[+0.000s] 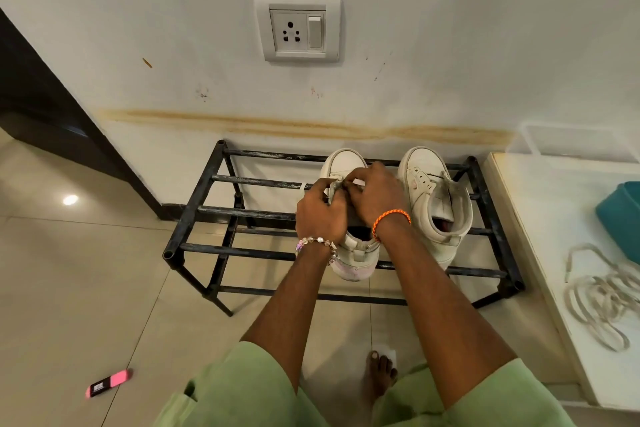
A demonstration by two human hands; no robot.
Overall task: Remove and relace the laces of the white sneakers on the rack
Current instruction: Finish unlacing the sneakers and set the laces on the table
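Two white sneakers are seen from the head camera on the top bars of a black metal rack (242,215) set against a stained wall. The left sneaker (348,163) is partly covered by both hands, its toe pointing at the wall and its heel overhanging the front bar. The left hand (320,215) is laid over the near side of its tongue, and the fingers (334,189) are curled in and pinched on the grey-white tongue or eyelet flap; whether a lace is held there cannot be told. The right hand (377,198) is bent over the same spot from the other side, its fingers (356,178) pressed closely together on the flap, just touching those of the left hand. A beaded bracelet (317,242) is worn on the left wrist and an orange thread band (391,218) on the right.

The right sneaker (436,198) stands just beside, untouched, with its tongue loose and its eyelets open. A removed lace (602,295) is piled in loose loops on the white counter (540,253) at the right, well apart from both hands, near a teal container (621,215). A socket plate (298,28) is fixed on the wall above the rack. A pink and black object (109,383) lies on the tiled floor at the lower left, and a bare foot (379,374) is visible below the arms.
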